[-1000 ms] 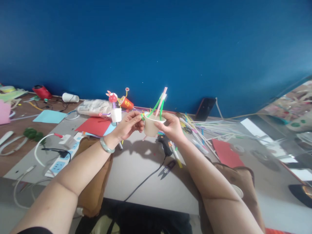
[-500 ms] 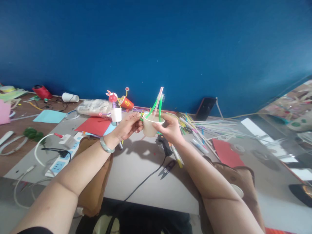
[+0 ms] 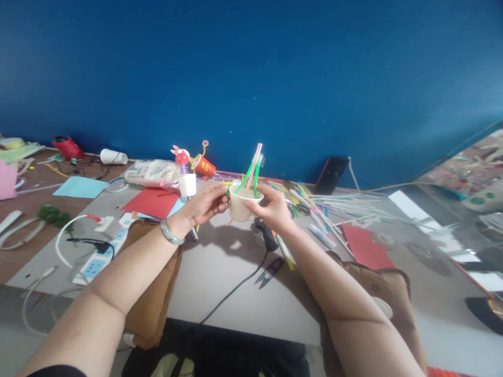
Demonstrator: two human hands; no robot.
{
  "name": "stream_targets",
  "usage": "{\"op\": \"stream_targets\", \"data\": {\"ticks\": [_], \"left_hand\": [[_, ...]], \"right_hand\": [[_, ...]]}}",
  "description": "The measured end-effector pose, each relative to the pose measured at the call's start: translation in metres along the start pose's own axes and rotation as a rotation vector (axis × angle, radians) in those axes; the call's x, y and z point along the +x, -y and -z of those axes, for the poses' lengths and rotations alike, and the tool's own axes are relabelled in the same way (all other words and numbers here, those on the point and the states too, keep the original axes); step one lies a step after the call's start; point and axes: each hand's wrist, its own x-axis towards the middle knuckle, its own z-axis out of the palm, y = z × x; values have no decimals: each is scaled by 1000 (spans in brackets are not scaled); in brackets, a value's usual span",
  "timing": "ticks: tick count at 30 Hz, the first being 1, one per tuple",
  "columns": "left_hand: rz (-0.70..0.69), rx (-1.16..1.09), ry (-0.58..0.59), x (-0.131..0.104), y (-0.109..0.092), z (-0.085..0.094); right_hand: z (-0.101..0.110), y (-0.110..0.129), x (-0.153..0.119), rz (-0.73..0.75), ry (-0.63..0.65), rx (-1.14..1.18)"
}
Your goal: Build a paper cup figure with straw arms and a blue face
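Note:
Between my hands, above the table, is a white paper cup [image 3: 240, 209], nearly upright. Green straws [image 3: 247, 177] and a pink-and-white striped straw [image 3: 254, 166] stick up out of it; a clear bit of film or tape shows near their tops. My right hand [image 3: 272, 207] grips the cup's right side, thumb in front and fingers behind. At the left side, my left hand [image 3: 211, 201] pinches a small green and yellow straw piece [image 3: 228, 189] against the cup. Its fingertips partly cover that piece.
Behind the left hand stands a small white cup [image 3: 187, 185] with a red rabbit-like figure. Many loose straws [image 3: 338, 201] lie right of the cup. Snips [image 3: 271, 272] and a black corded tool [image 3: 267, 235] lie below. A power strip [image 3: 102, 256] sits left, a phone [image 3: 332, 175] against the wall.
The cup has shifted slightly left and down with its straws, and the straws' tops sit a little lower. Both hands keep their hold.

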Motion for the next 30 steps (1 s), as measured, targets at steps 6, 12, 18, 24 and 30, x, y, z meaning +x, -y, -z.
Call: {"op": "stream_targets", "data": {"ticks": [6, 12, 18, 24, 30], "left_hand": [[25, 25, 18, -2, -3, -2], [2, 20, -35, -2, -3, -3], [80, 55, 40, -2, -9, 7], [119, 92, 53, -2, -12, 12], [36, 73, 55, 3, -3, 11]], "right_hand": [[3, 1, -3, -5, -48, -50], [2, -2, -3, -56, -5, -15], [2, -5, -2, -25, 0, -65], [5, -8, -1, -2, 12, -77], [2, -8, -2, -23, 31, -33]]}}
